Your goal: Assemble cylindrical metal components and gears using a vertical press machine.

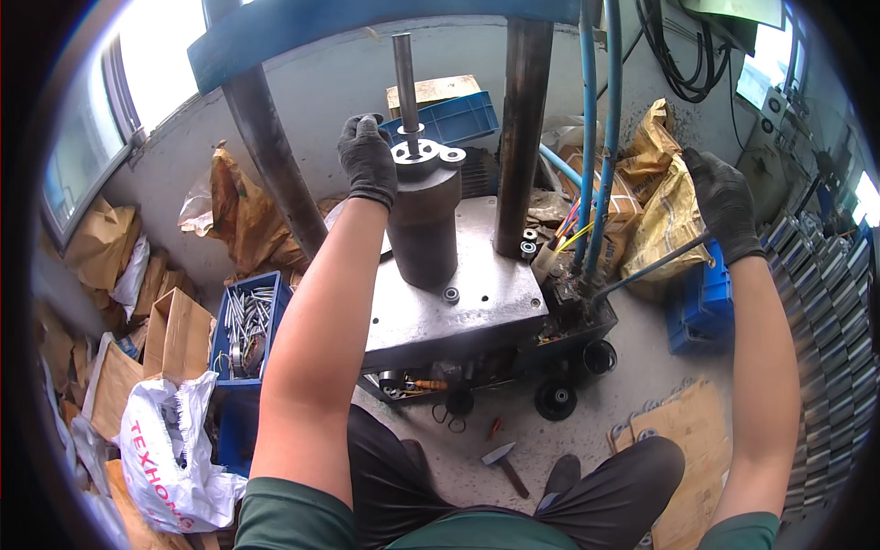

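My left hand [368, 159], in a dark glove, is closed with curled fingers at the left side of a silvery metal bracket [451, 155]. The bracket has a round eye at its right end and lies on top of a thick dark cylinder [427, 238]. Out of its middle rises an upright steel rod [404, 78] with a collar near the bottom. The cylinder stands on a steel press table [495, 247]. Far to the right, my gloved right hand [726, 203] is closed at a long dark lever [651, 268]; its fingertips are mostly hidden.
Two dark press columns [525, 137] and a blue crossbeam [385, 32] frame the table. Blue hoses [610, 137] run beside the right column. A blue bin [280, 302] of metal pins stands left. A hammer [507, 467] lies on the floor. Stacked metal bars [825, 348] line the right.
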Demonstrator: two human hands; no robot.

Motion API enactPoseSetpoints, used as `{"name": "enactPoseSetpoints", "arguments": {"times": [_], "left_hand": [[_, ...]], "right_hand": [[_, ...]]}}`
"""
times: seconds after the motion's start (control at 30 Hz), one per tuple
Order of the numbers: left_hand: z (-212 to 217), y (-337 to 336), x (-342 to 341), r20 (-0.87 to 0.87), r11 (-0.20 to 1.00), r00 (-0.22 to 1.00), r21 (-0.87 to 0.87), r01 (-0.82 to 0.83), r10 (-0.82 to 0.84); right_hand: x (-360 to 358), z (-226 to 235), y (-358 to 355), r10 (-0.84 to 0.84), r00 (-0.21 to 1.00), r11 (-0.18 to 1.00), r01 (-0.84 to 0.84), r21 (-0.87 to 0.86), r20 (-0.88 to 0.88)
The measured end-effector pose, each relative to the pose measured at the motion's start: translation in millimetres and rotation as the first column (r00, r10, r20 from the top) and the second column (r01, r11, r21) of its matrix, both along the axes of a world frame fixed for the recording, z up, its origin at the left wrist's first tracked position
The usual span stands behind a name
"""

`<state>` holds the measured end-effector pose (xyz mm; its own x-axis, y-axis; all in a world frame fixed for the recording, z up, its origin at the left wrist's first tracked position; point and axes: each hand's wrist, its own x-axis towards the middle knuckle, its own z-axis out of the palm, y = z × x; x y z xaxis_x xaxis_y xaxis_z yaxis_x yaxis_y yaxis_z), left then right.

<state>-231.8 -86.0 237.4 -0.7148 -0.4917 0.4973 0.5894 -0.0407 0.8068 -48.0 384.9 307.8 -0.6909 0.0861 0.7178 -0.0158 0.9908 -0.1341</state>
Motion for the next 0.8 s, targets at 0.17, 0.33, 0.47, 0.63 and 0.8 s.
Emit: {"name": "enactPoseSetpoints", "arguments": {"times": [0.17, 0.33, 0.47, 0.63, 0.8], "left_hand": [[8, 16, 8, 0.037, 0.965, 0.993, -0.233, 0.119, -0.113], [3, 21, 51, -0.232, 0.892, 0.940, -0.323, -0.317, 0.250], [-73, 40, 125, -0.401, 0.836, 0.916, -0.514, -0.192, -0.037], [-190, 24, 171, 0.065, 0.506, 0.997, -0.859, 0.078, -0.044], [-194, 27, 180, 0.298, 0.116, 0.949, -0.951, 0.286, 0.103]], "right_hand": [[1, -3, 1, -0.115, 0.993, 0.991, 0.112, 0.076, 0.040], [7, 1, -6, -0.175, 0.982, 0.984, 0.172, 0.038, 0.069], [9, -2, 4, -0.113, 0.994, 0.993, 0.113, 0.030, -0.009], [14, -1, -13, -0.076, 0.996, 0.995, 0.073, 0.063, 0.044], [49, -11, 2, 0.128, 0.990, 0.969, -0.112, 0.220, -0.060]]}}
